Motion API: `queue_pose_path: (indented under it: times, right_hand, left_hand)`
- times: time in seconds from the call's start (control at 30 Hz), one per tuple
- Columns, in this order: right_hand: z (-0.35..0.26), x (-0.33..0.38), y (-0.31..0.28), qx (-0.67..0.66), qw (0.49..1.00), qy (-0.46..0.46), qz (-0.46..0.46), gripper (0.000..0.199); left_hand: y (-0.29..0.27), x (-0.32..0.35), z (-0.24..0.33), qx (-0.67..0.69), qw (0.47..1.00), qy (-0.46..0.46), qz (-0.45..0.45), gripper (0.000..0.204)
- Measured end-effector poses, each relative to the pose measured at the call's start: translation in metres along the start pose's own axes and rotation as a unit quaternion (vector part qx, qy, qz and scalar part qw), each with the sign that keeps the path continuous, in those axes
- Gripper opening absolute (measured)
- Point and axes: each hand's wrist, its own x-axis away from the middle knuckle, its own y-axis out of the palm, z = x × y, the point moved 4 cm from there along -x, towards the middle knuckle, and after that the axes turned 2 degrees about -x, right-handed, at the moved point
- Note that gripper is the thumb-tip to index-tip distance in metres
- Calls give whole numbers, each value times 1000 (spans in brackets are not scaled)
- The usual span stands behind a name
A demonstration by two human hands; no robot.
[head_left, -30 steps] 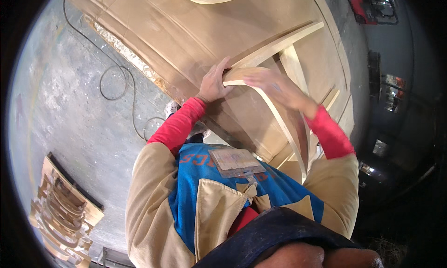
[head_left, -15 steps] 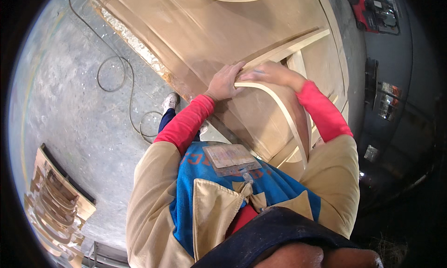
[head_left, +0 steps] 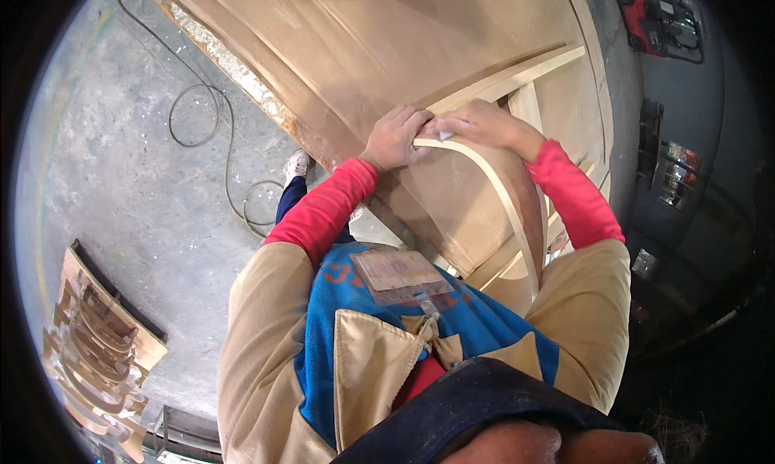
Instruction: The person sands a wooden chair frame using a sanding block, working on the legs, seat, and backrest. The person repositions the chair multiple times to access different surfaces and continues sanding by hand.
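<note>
Since half a second earlier both hands had barely shifted: left hand (head_left: pixel 394 138) fingers curled over, right hand (head_left: pixel 476 123) fingers pressed together on the curved wooden strip (head_left: pixel 507 191), arching toward five o'clock over the plywood workbench (head_left: pixel 363 52); it looked light, springy, best gripped at its end

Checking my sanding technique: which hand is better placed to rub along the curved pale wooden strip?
Right hand: it presses a small pale pad on the curved pale wooden strip; the left hand only steadies.
</note>
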Motion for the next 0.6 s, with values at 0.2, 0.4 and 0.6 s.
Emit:
queue_pose_path:
  times: [0.2,0.4,0.6]
  right_hand:
    - [-18,72,6,-58,981,-102,153,37]
    - [-4,149,35,-29,949,-84,302,47]
    - [8,27,4,23,998,3,53,39]
  left_hand:
    - [-1,-2,2,-12,999,-2,-40,50]
    - [3,0,1,-16,999,-9,-42,50]
    - [4,1,-1,-23,999,-9,-35,48]
